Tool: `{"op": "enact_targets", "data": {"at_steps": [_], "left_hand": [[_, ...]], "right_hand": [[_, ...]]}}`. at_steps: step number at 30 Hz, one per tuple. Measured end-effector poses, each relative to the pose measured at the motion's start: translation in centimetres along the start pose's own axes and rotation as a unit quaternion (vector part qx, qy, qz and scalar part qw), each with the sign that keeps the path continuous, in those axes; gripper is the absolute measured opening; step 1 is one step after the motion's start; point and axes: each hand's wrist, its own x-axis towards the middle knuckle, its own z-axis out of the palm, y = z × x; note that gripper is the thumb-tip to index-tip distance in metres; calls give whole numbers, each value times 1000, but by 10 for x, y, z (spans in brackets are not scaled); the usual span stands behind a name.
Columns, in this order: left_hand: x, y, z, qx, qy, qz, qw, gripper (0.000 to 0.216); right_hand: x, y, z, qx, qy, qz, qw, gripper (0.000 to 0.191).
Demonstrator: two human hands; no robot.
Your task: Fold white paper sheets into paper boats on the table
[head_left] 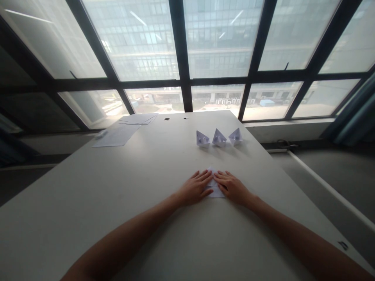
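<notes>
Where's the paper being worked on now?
In the head view, the folded paper lies just right of centre, partly under the left hand and right hand, nearer than the three paper shapes.

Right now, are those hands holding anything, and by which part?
Nothing looks gripped: the left hand lies flat over the left side of the folded paper, and the right hand lies over its right side.

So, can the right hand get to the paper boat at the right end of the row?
Probably yes: nothing seems to stand between the right hand and that paper boat. The hand would just have to come off the folded paper it rests on first.
</notes>
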Motion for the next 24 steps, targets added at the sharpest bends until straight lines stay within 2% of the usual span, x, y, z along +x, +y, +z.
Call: {"op": "enact_targets", "data": {"at_steps": [5, 11, 14, 18, 21, 24], "left_hand": [[1, 4, -1, 28, 13, -16, 999, 58], [1, 6, 7, 52, 42, -57, 996, 48], [1, 3, 13, 54, 36, -72, 995, 52], [0, 0, 15, 58, 18, -50, 997, 61], [-1, -1, 13, 62, 14, -40, 997, 62], [-2, 0, 11, 66, 13, -36, 997, 60]], "right_hand": [[0, -1, -2, 0, 12, -6, 1000, 42], [-2, -20, -18, 17, 22, -45, 999, 26], [-2, -26, -18, 43, 14, -63, 997, 27], [0, -24, -6, 10, 24, -27, 999, 39], [1, -19, 3, -44, -10, 21, 999, 57], [1, -17, 8, -87, -31, 81, 992, 60]]}}
